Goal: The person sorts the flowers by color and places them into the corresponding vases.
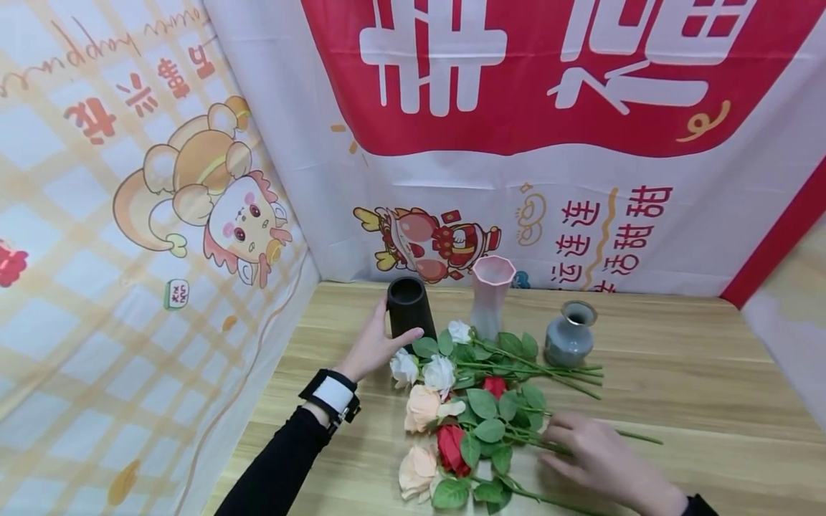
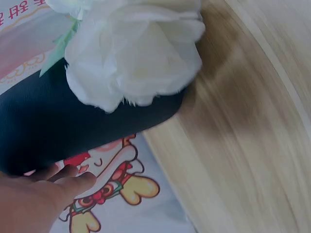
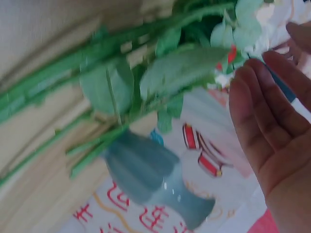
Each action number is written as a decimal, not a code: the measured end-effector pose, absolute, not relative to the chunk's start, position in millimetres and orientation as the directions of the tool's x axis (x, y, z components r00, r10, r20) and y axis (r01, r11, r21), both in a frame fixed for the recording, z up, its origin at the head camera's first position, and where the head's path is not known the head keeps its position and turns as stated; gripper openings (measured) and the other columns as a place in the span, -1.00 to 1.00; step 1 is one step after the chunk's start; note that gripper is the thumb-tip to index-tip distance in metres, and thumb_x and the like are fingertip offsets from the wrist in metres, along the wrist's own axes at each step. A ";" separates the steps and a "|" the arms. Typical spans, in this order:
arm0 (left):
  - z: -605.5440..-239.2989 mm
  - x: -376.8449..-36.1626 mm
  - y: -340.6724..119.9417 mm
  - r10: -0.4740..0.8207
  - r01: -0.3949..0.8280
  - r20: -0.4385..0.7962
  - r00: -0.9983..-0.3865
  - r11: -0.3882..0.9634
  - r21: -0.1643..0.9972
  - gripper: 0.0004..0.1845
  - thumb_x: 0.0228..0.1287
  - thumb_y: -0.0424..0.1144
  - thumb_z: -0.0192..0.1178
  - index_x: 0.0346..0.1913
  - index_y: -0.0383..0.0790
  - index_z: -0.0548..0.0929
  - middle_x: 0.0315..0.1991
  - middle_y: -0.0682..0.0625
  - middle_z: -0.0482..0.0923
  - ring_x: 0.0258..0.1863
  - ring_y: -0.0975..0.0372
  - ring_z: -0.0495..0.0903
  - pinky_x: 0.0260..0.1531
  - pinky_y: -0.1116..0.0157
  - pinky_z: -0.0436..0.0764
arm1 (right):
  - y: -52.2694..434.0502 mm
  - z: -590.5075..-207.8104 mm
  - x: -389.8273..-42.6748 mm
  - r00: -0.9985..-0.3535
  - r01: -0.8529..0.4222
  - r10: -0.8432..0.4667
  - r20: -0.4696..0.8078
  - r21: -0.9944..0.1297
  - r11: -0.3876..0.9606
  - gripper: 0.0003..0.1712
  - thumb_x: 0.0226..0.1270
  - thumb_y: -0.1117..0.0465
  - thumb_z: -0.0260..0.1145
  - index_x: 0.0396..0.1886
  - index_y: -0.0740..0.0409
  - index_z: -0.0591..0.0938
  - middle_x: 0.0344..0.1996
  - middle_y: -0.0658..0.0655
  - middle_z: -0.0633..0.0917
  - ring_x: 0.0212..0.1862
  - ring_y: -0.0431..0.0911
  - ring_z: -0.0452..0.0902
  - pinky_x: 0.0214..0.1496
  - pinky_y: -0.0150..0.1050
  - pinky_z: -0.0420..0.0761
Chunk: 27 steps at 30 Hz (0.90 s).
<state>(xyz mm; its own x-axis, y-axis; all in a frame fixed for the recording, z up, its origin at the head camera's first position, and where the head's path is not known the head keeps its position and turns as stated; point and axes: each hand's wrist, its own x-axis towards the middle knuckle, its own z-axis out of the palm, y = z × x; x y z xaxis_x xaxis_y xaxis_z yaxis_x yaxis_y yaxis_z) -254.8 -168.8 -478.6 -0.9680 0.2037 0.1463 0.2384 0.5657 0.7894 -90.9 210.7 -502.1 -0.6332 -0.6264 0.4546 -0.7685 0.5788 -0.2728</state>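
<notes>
Under the left hand (image 1: 373, 349), fingers curled round a matte black tapered vase (image 1: 409, 310), soft-petalled roses (image 1: 452, 408) just right of it, right hand (image 1: 596, 459) flat, fingers relaxed, on their thin green stems (image 1: 568, 376), glazed grey vase (image 1: 570, 335) beyond.

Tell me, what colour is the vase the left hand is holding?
Black. The vase shows best in the head view.

banner (image 1: 581, 179) | red characters 运连连, 活甜甜 | large white characters cropped, unreadable
</notes>
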 end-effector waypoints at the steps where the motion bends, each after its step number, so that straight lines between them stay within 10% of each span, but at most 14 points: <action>1: -480.8 -256.6 -167.4 0.199 0.244 0.159 -0.967 0.545 0.802 0.10 0.11 0.24 0.38 0.57 -0.05 -0.02 0.50 -0.08 0.08 0.44 0.11 0.09 0.32 -0.06 0.16 | 208.5 -504.9 -89.0 -0.643 -0.765 -0.648 0.409 -0.306 0.566 -0.77 0.00 0.12 0.60 -0.35 -0.09 0.70 -0.36 -0.21 0.54 -0.38 -0.38 0.47 -0.44 -0.44 0.50; 27: -488.4 -277.7 -158.2 0.090 0.306 0.299 -0.950 0.462 0.832 -0.15 -0.04 0.20 0.50 0.33 0.04 0.44 0.14 0.07 0.55 0.17 0.20 0.48 0.11 0.04 0.46 | 180.1 -540.0 -79.2 -0.660 -0.655 -0.751 -0.021 -0.474 0.589 -0.75 0.25 0.14 0.45 -0.51 -0.22 0.54 -0.51 -0.27 0.35 -0.54 -0.36 0.22 -0.53 -0.37 0.26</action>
<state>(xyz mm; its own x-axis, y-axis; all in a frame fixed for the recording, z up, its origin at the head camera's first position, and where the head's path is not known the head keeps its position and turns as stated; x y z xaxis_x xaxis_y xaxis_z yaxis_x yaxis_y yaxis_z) -277.7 -158.2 -488.4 -0.9498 0.0904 0.2994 0.3063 0.4620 0.8323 -79.2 180.1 -540.0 -0.6596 -0.7513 -0.0213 -0.6552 0.5887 -0.4736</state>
